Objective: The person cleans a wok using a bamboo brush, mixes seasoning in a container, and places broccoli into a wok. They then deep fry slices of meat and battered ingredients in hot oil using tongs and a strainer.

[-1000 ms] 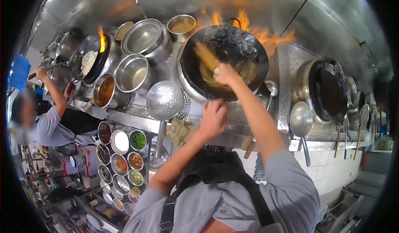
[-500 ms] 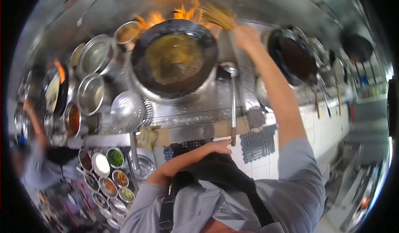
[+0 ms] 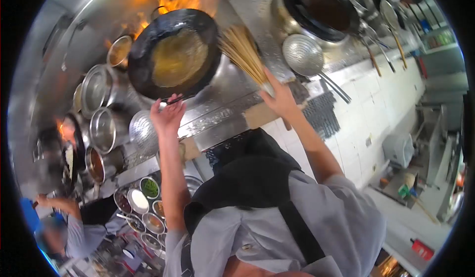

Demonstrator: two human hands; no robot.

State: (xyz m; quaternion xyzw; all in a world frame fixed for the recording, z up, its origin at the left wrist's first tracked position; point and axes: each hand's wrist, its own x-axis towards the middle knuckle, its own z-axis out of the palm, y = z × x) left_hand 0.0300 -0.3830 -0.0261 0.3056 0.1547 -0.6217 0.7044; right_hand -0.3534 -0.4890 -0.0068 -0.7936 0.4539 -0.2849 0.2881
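Note:
My right hand (image 3: pixel 281 99) is closed around the bound end of a bamboo wok brush (image 3: pixel 242 54). Its splayed bristles lean up and left, beside the right rim of a black wok (image 3: pixel 136 71). Yellowish-brown liquid (image 3: pixel 179 57) lies in the wok, which sits tilted over the burner. At the wok's near rim, my left hand (image 3: pixel 168 115) has its palm turned up and its fingers curled about the dark loop handle. Flames (image 3: pixel 185 0) rise behind the wok's far rim. The ladle is mostly hidden by my right hand and the brush.
Left of the wok stand metal pots (image 3: pixel 96 90) and a perforated strainer (image 3: pixel 143 127). A second strainer (image 3: pixel 303 54) and another dark wok (image 3: pixel 324 10) are to the right. Small ingredient bowls (image 3: pixel 149 188) cluster at lower left, near a co-worker's arm (image 3: pixel 64 205).
My left hand has moved from near the ladle handle up to the wok's handle. My right hand has brought the brush down from behind the wok. The view has turned, and the wok is tilted.

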